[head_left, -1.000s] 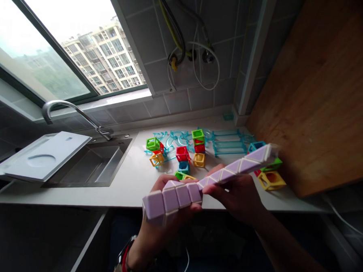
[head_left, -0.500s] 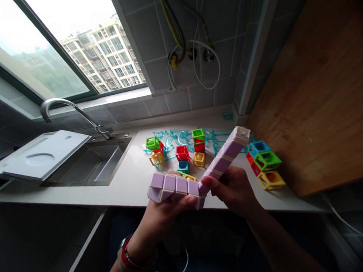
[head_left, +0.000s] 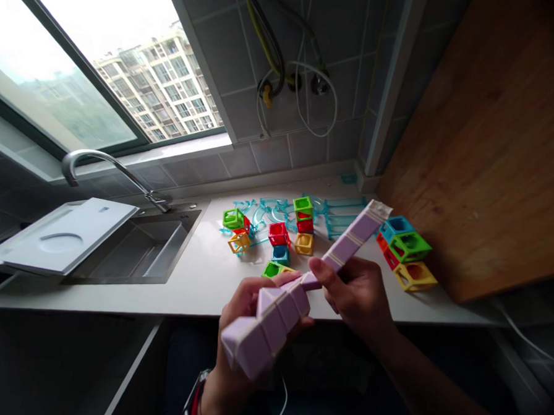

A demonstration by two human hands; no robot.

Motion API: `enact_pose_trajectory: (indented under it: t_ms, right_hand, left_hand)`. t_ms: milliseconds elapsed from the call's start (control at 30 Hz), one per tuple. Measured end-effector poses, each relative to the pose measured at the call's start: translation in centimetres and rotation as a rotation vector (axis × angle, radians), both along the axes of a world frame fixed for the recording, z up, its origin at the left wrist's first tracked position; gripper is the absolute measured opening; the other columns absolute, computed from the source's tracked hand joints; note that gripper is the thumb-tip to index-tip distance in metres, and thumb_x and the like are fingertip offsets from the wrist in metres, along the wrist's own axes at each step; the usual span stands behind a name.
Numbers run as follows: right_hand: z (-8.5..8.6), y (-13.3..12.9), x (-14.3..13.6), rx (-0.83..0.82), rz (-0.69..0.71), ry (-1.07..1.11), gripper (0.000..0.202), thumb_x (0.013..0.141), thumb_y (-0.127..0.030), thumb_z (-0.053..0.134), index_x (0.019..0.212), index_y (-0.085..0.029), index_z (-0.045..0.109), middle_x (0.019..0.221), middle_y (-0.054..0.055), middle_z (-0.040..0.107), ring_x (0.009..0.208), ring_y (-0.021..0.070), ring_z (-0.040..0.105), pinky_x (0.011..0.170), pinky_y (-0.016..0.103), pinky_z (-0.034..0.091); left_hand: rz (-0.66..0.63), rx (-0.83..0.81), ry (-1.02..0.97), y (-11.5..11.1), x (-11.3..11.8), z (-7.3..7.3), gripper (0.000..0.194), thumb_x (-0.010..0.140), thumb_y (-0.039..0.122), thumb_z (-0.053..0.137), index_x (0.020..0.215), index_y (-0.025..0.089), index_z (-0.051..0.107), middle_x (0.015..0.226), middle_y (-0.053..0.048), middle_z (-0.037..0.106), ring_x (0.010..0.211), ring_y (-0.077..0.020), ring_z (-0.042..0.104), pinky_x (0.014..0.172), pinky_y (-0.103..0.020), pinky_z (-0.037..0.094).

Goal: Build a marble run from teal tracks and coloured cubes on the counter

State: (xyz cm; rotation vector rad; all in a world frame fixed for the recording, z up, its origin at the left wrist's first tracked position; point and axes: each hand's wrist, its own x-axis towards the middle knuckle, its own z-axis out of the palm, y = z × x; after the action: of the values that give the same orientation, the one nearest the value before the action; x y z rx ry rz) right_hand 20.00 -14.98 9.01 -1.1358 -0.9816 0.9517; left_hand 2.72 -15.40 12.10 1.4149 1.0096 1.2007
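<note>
Both hands grip a lilac and white snake puzzle (head_left: 275,316) made of jointed wedge segments. Around its lower left section, nearest me, my left hand (head_left: 237,348) is closed, and a watch and red band circle that wrist. My right hand (head_left: 358,292) pinches the straight section, thumb on top, and this section points up and right over the counter. The two sections meet at an angle between my hands. Just behind the left fingers, green and yellow block frames (head_left: 274,269) lie partly covered.
Coloured block frames stand on the white counter (head_left: 189,296), with a red one (head_left: 278,233) in the middle and a green one (head_left: 410,244) at right. Clear blue track pieces (head_left: 270,210) lie behind. At left are a sink (head_left: 163,251), faucet (head_left: 107,156) and white board (head_left: 66,233); a wooden panel (head_left: 493,151) leans right.
The snake puzzle's left section has swung from level to slanting down toward me as my left hand turned. The right section has tilted lower and shifted slightly right.
</note>
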Motion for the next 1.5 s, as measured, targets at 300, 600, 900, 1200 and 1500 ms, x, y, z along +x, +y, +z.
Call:
enact_pose_trajectory:
  t_ms: [300,600,900,1200,1500]
  right_hand:
    - [0.2,0.0,-1.0,-0.187,0.320,0.636,0.050,0.092,-0.048,0.072,0.059,-0.020,0.047,0.039,-0.011,0.032,0.031,0.0039,0.023,0.031,0.016,0.020]
    - [0.5,-0.8,-1.4,-0.467,0.593,0.885,0.052,0.094,-0.059,0.062,0.062,-0.019,0.058,0.035,-0.011,0.035,0.029,0.0038,0.019,0.030,0.014,0.020]
    - [2.4,-2.2,2.0,0.357,-0.085,-0.514,0.019,0.093,-0.034,0.075,0.084,-0.018,0.074,0.071,0.003,0.069,0.064,0.0152,0.060,0.059,0.026,0.047]
    - [1.9,-0.9,1.6,0.624,-0.021,-1.013,0.030,0.100,-0.015,0.066,0.130,-0.014,0.066,0.110,0.012,0.076,0.094,0.0236,0.069,0.079,0.037,0.052]
    - [3.0,-2.5,1.8,0.617,-0.031,-1.187,0.026,0.102,-0.016,0.063,0.127,-0.011,0.068,0.107,0.013,0.076,0.091,0.0245,0.069,0.078,0.038,0.050]
  left_hand:
    - [-0.099,0.395,-0.019,0.5,-0.5,-1.9,0.060,0.073,0.003,0.088,0.122,0.027,0.063,0.132,-0.008,0.075,0.115,-0.0303,0.075,0.091,-0.039,0.066]
    - [-0.260,0.619,-0.014,1.2,-2.0,-2.2,0.026,0.088,0.009,0.077,0.107,0.023,0.064,0.137,-0.013,0.071,0.130,-0.0365,0.066,0.108,-0.054,0.056]
    - [-0.089,0.196,-0.163,3.5,-4.0,-1.7,0.044,0.082,0.023,0.084,0.111,0.024,0.050,0.131,-0.013,0.072,0.125,-0.0372,0.068,0.106,-0.052,0.052]
    - [-0.127,0.167,-0.170,3.2,-4.2,-2.5,0.049,0.081,0.022,0.086,0.111,0.027,0.048,0.135,-0.012,0.069,0.125,-0.0359,0.068,0.105,-0.051,0.053]
    - [-0.157,0.208,-0.123,2.9,-3.9,-2.3,0.050,0.080,0.019,0.087,0.111,0.027,0.048,0.132,-0.013,0.071,0.123,-0.0366,0.069,0.105,-0.056,0.053]
